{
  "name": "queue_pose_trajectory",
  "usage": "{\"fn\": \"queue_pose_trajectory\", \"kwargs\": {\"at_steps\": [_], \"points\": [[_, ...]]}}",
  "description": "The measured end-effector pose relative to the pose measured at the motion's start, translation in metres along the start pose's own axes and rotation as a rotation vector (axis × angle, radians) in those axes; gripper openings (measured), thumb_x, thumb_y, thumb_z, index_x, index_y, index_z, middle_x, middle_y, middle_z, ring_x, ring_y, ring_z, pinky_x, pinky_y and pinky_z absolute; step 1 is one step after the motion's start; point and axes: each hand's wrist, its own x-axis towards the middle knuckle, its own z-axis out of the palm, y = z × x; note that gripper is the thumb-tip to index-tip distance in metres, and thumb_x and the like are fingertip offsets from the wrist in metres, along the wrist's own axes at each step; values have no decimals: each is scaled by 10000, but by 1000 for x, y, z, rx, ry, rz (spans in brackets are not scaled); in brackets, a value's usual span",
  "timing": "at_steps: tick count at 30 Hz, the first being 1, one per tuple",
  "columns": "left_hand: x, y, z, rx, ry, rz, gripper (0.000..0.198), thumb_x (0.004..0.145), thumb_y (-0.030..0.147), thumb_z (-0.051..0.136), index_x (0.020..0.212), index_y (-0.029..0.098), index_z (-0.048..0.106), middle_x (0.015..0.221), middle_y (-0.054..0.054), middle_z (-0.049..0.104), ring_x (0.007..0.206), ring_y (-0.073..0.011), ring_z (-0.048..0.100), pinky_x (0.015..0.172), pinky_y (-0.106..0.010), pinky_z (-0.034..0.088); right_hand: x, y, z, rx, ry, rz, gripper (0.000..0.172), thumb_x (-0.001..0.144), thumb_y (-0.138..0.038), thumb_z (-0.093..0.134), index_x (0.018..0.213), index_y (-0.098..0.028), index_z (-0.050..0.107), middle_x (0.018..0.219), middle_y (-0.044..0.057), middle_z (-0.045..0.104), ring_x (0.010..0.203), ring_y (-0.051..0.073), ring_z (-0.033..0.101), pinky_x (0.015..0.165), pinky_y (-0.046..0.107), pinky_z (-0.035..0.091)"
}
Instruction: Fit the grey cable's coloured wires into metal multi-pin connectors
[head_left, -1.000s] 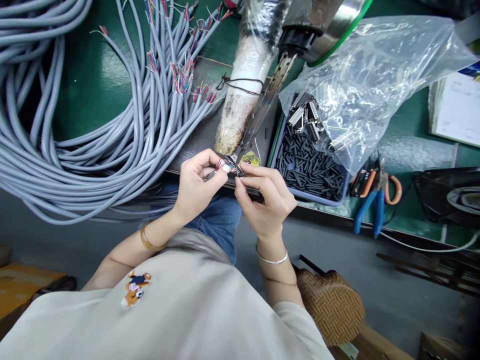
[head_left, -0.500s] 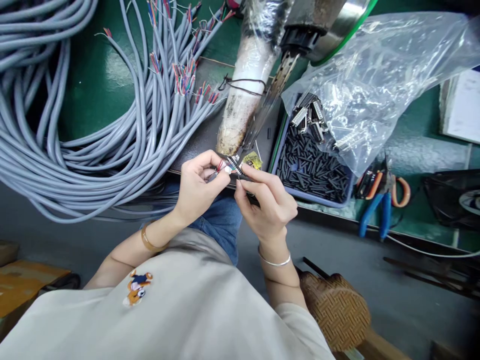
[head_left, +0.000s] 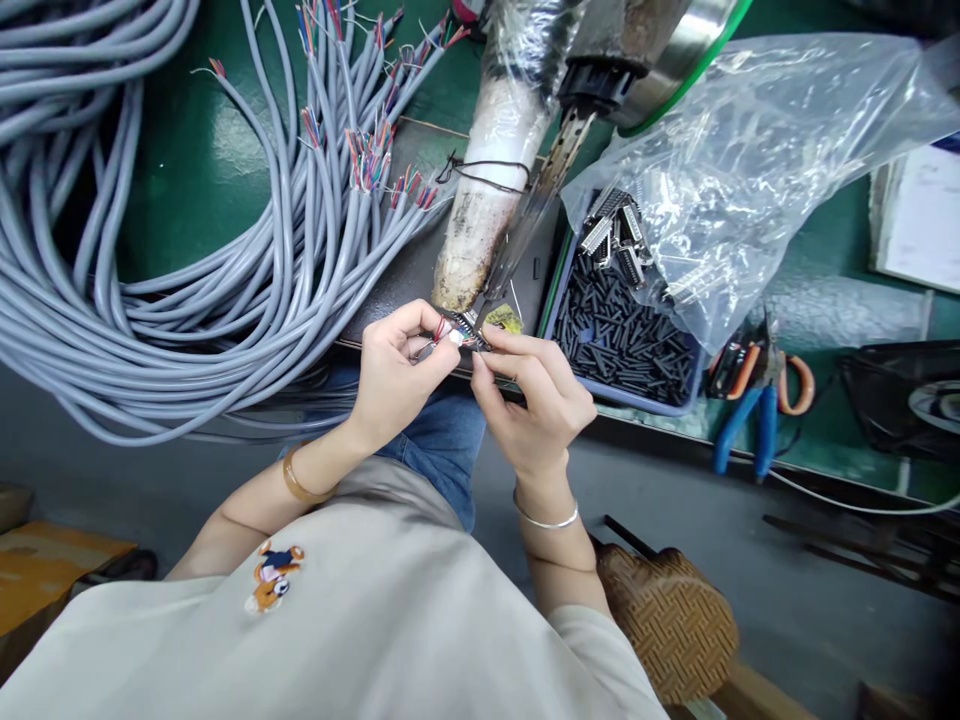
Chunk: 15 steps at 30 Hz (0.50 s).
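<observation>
My left hand [head_left: 397,365] is closed on the end of a cable, its thumb and forefinger pinching the thin coloured wires [head_left: 441,330]. Just past those fingertips is a small multi-pin connector [head_left: 466,320], partly covered by both hands. My right hand [head_left: 536,390] is closed at the connector's right side, thumb and fingers pinched on what looks like a thin wire, with a forefinger against the connector. From above, the dark tip of a mounted soldering iron [head_left: 551,175] reaches down to the connector pins. Beside it slants a plastic-wrapped white tube [head_left: 487,150].
Grey cables [head_left: 247,290] with stripped, coloured ends cover the left. On the right, a blue bin [head_left: 679,402] holds black sleeves [head_left: 622,330] and metal connectors [head_left: 615,230], beside a clear plastic bag [head_left: 765,170]. Blue-handled pliers [head_left: 750,420] lie near the table edge; a woven stool [head_left: 667,625] stands below.
Both hands stay almost in place at the connector. My right fingers have shifted very slightly, and the soldering iron's tip still sits at the pins.
</observation>
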Motion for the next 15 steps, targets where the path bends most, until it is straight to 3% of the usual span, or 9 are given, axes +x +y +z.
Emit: {"fn": "queue_pose_trajectory", "kwargs": {"at_steps": [15], "points": [[-2,0,0,-49,-19,-18,177,756,131,688,693,182,531,588,77,500,443,-24,367,451,-156,344,1,-3,-4,-36,11,-22,175,880,-77,715,908,-224,625,1061,68,805,913,169,788,792,272,655]]}}
